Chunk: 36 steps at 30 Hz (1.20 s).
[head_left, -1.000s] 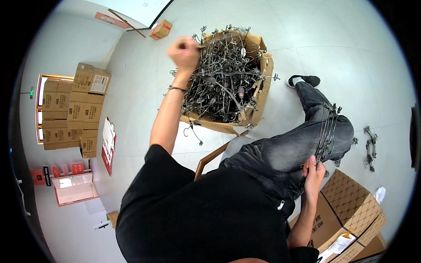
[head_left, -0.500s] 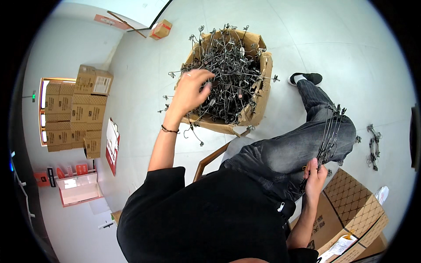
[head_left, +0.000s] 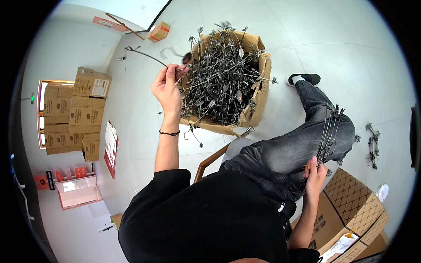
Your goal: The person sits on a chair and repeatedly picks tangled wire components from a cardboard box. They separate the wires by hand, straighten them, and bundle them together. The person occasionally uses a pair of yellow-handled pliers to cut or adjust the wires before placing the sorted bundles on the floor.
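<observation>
My left hand (head_left: 169, 92) is raised at the left side of an open, torn cardboard box (head_left: 262, 94). Pinched in its fingers is a dark wire clip hanger (head_left: 148, 55), whose bar sticks out to the left with a clip at its end; its other end is blurred near the box rim. A tangled heap of similar clip hangers (head_left: 221, 85) fills the box, several poking over the edges. By my right thigh, my right hand (head_left: 314, 177) is closed round a bunch of clip hangers (head_left: 328, 138), their clip ends pointing away from me over the jeans.
A small bundle of hangers (head_left: 373, 147) lies on the floor at the right. Beside my right arm stands a patterned carton (head_left: 351, 197). A wooden chair arm (head_left: 209, 163) is near my left side. Stacked cartons (head_left: 87, 111) stand far left, a small taped box (head_left: 158, 32) farther off.
My left hand has drawn back left from over the heap, and a clip hanger now shows in its fingers. The right hand and its bunch have hardly moved.
</observation>
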Motion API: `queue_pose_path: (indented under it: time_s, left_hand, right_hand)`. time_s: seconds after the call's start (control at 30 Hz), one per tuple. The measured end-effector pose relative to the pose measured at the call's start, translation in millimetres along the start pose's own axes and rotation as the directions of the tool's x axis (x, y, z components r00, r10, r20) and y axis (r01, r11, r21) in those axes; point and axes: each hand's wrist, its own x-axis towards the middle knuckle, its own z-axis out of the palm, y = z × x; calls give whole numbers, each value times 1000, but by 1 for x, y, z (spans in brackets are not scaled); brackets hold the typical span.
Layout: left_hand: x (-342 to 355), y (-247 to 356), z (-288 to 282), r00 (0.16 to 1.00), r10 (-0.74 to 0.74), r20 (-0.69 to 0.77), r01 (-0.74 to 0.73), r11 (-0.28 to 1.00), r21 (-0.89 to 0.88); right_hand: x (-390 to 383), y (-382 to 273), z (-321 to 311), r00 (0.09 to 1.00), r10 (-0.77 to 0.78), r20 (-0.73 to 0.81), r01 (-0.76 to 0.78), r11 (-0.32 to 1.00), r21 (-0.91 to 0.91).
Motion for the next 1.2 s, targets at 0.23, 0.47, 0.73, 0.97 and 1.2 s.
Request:
queue_pose_path:
  time_s: [0.23, 0.47, 0.73, 0.97, 1.2]
  left_hand:
    - [13, -8, -13, 997, 6, 74, -5, 1000, -14]
    - [-3, 27, 7, 997, 33, 69, -22, 987, -159]
    - [1, -15, 29, 807, -315, 499, 156, 930, 334]
    - [42, -5, 23, 891, -358, 279, 294, 924, 246]
    - [62, 13, -17, 971, -94, -221, -77, 749, -658]
  right_hand:
    - [-3, -1, 4, 1000, 4, 20, -3, 1000, -23]
    - [0, 2, 3, 1000, -9, 28, 10, 1000, -28]
    - [-1, 0, 0, 999, -10, 31, 10, 1000, -11]
    - [-2, -6, 1, 1000, -10, 29, 10, 1000, 0]
    - [-2, -4, 0, 1000, -20, 7, 20, 1000, -18]
